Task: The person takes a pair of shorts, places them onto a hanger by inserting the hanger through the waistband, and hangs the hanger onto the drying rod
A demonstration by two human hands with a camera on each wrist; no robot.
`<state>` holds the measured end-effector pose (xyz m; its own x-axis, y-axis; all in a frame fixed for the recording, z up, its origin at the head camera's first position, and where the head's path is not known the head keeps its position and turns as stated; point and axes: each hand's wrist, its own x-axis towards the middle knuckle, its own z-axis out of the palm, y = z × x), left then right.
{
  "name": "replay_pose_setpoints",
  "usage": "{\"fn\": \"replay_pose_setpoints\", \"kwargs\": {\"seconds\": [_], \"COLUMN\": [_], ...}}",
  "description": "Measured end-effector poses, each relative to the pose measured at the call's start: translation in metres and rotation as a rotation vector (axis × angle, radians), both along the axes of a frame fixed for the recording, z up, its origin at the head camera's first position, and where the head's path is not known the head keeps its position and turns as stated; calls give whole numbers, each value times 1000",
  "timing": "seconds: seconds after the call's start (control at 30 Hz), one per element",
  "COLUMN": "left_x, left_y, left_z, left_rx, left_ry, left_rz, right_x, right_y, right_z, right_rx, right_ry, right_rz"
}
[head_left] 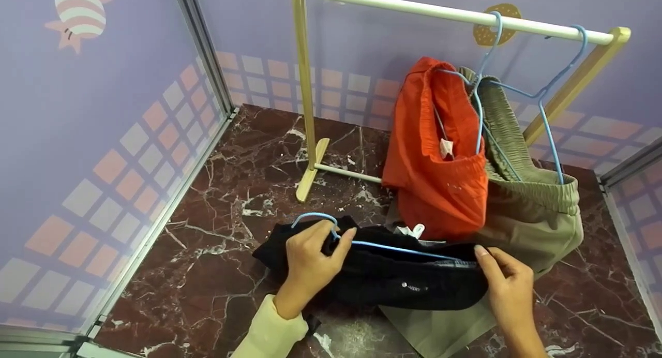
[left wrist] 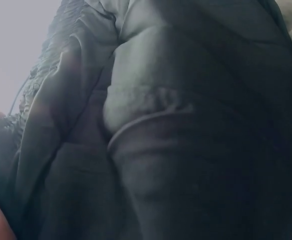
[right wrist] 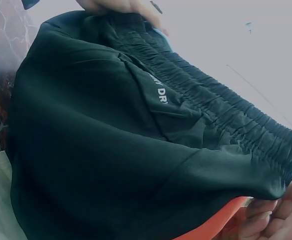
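Observation:
A pair of black elastic-waist shorts [head_left: 393,291] is held up above the floor, its waistband spread sideways. A light blue hanger [head_left: 398,247] runs inside the waist opening, its hook standing out at the left. My left hand [head_left: 310,259] pinches the hanger just below the hook. At the other end, my right hand [head_left: 509,283] grips the waistband between thumb and fingers, beside the hanger's tip. The gathered waistband [right wrist: 220,110] stretches between both hands in the right wrist view. Dark cloth [left wrist: 185,150] fills most of the left wrist view and hides the left fingertips.
A wooden clothes rack [head_left: 455,14] stands behind. Orange shorts [head_left: 439,197] and khaki shorts [head_left: 543,208] hang on its right half from blue hangers. Greenish-grey cloth [head_left: 439,327] lies on the dark marbled floor [head_left: 207,275] under the black shorts. Purple panels [head_left: 129,63] enclose the space.

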<state>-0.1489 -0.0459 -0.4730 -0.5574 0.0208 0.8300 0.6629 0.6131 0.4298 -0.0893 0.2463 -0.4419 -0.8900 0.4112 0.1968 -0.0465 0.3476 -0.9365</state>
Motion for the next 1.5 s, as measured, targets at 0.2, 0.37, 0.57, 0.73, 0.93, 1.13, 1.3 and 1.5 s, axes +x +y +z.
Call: {"fn": "replay_pose_setpoints", "kwargs": {"seconds": [0.2, 0.37, 0.57, 0.73, 0.93, 1.13, 1.3, 1.5], "left_x": [1, 1, 4, 5, 6, 6, 5, 6], "left_y": [2, 4, 6, 8, 9, 9, 7, 7], "left_z": [-2, -5, -4, -2, -1, -2, -2, -3], "left_rx": [-49, -103, -102, -94, -84, -70, -69, -58], "left_ry": [31, 11, -50, -70, -105, -123, -145, -170], "left_rz": [26, 43, 32, 16, 14, 43, 48, 46], "right_x": [-1, -2, -3, -6, -7, -8, -7, -4], "right_y": [-3, -7, -13, -19, -26, -28, -28, -31], "right_z": [-2, -3, -5, -8, -11, -17, -20, -22], "right_rx": [60, 73, 114, 159, 287, 410, 425, 437], "right_ry": [-34, -67, -119, -71, -21, 74, 149, 126], "right_rz": [35, 72, 122, 133, 143, 192, 317, 420]}}
